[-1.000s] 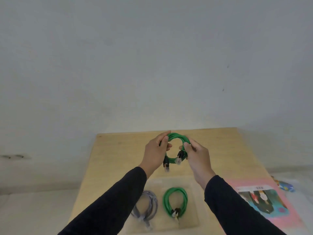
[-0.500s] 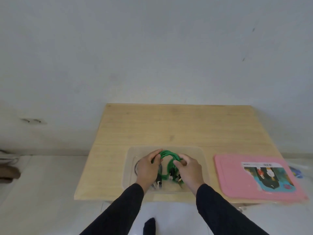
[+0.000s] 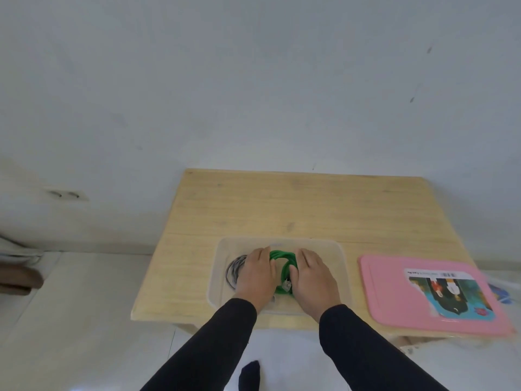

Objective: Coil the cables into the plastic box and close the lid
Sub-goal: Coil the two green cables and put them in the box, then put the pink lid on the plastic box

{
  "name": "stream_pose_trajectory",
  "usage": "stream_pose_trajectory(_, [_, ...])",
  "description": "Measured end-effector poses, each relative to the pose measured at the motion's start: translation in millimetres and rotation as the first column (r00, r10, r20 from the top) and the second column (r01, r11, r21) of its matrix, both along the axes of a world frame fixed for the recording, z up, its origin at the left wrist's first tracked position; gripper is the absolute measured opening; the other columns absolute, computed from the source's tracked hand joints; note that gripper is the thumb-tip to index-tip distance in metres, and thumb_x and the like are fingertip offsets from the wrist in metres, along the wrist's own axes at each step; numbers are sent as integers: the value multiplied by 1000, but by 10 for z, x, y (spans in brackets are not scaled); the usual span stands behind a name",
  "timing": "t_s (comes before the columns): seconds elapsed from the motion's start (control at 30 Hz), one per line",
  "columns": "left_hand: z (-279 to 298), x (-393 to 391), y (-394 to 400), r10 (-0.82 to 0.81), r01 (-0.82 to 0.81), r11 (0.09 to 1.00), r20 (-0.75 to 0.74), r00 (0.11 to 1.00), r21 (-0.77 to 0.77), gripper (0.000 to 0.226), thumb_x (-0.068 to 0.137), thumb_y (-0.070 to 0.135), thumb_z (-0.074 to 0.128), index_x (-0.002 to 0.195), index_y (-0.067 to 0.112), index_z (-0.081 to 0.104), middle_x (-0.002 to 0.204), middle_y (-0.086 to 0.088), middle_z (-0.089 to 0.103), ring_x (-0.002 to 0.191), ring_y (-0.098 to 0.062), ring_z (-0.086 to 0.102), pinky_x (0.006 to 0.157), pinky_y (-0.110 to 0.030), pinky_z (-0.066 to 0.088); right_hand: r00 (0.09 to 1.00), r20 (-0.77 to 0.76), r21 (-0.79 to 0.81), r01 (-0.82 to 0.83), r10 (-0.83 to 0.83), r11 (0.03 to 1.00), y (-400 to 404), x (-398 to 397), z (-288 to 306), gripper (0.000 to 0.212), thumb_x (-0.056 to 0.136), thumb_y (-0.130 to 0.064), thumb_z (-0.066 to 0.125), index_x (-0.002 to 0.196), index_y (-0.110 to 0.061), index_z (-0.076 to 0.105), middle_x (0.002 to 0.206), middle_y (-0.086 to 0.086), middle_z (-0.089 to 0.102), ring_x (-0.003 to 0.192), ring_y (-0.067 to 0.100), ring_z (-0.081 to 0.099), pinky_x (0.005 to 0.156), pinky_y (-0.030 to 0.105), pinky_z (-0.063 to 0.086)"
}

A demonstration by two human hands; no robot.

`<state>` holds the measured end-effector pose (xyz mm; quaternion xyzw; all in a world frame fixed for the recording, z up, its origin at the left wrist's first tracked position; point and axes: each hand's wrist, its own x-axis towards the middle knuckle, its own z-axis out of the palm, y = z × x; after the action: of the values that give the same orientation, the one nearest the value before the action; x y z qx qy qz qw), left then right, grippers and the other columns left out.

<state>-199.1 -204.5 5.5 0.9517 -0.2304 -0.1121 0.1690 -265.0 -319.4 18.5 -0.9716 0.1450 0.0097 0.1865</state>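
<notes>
A clear plastic box (image 3: 343, 266) sits on the near edge of a wooden table (image 3: 296, 204). Both my hands are inside it, palms down. My left hand (image 3: 255, 275) and my right hand (image 3: 313, 277) flank a coiled green cable (image 3: 282, 256) and hold it down against the box floor, fingers over its far edge. A white plug end (image 3: 287, 285) shows between my thumbs. A coiled grey cable (image 3: 235, 270) lies at the box's left end, partly hidden by my left hand. The pink lid (image 3: 394, 292) lies flat on the table to the right of the box.
The lid overhangs the table's right front corner and bears a coloured label (image 3: 451, 294). My foot in a dark sock (image 3: 249, 375) stands on the white floor below the table edge. A wall socket (image 3: 66, 194) is at the left.
Both hands brought the green coil down from mid-air into the box and now press it flat there. The view has tilted down, showing more of the floor.
</notes>
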Motion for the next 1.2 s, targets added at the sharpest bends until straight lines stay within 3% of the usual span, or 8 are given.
stream_pose_trajectory(0.07, [-3,-31,26,-92,88,994,63,994,69,52,99,21,36,143,-1,19,151,-16,26,138,-27,23,116,-33,17,999,18,-65,-31,32,997,4,-34,6,67,88,-41,7,136,-5,37,137,10,47,129,25,40,107,36,35])
stream_pose_trajectory(0.17, [63,-140,26,19,-18,1000,77,997,-20,46,98,19,36,140,0,29,144,-16,38,133,-27,35,112,-32,26,998,42,-141,-43,50,989,-2,-99,43,60,88,-37,20,124,-2,52,122,12,61,117,29,55,97,37,46])
stream_pose_trajectory(0.4, [231,-182,-164,-69,96,991,260,963,-90,43,84,21,32,102,-1,65,92,-12,69,88,-27,67,79,-32,57,990,134,-213,-15,44,977,-177,-243,316,49,88,-31,32,117,-1,58,115,13,66,114,29,59,94,37,48])
stream_pose_trajectory(0.57, [697,-309,-601,-171,251,957,419,892,-145,17,71,8,70,85,-1,70,84,-14,70,79,-28,68,70,-29,58,977,211,-230,90,-41,969,-603,-424,537,51,89,-31,31,122,1,53,121,16,63,118,30,56,97,39,46])
stream_pose_trajectory(0.7, [687,-592,-1125,-180,264,913,274,945,-312,24,85,13,56,106,3,61,106,-13,67,98,-25,63,82,-29,53,957,250,-222,204,-147,953,-1096,-706,622,47,91,-27,35,124,3,50,121,19,60,119,33,53,100,39,43])
stream_pose_trajectory(0.87, [370,-1041,-1719,-270,338,886,241,932,-317,26,79,17,59,102,8,54,89,-3,68,86,-16,61,73,-21,54,929,224,-173,335,-294,926,-1781,-1192,383,49,87,-28,31,115,5,54,110,20,63,108,34,59,91,40,49])
stream_pose_trajectory(1.0, [73,-1322,-2046,-120,123,963,25,992,-240,38,92,12,49,128,4,45,131,-12,51,122,-26,44,101,-32,41,924,162,-152,371,-347,916,-2279,-1552,93,48,88,-27,31,114,5,55,108,18,63,102,33,60,87,39,52])
stream_pose_trajectory(1.2, [-386,-1461,-2131,-131,136,990,151,980,-24,24,79,0,61,101,-9,59,111,-28,57,109,-43,53,101,-47,42,928,96,-144,371,-360,917,-2829,-1901,-346,39,85,-17,54,118,3,50,110,17,58,99,31,58,84,39,54])
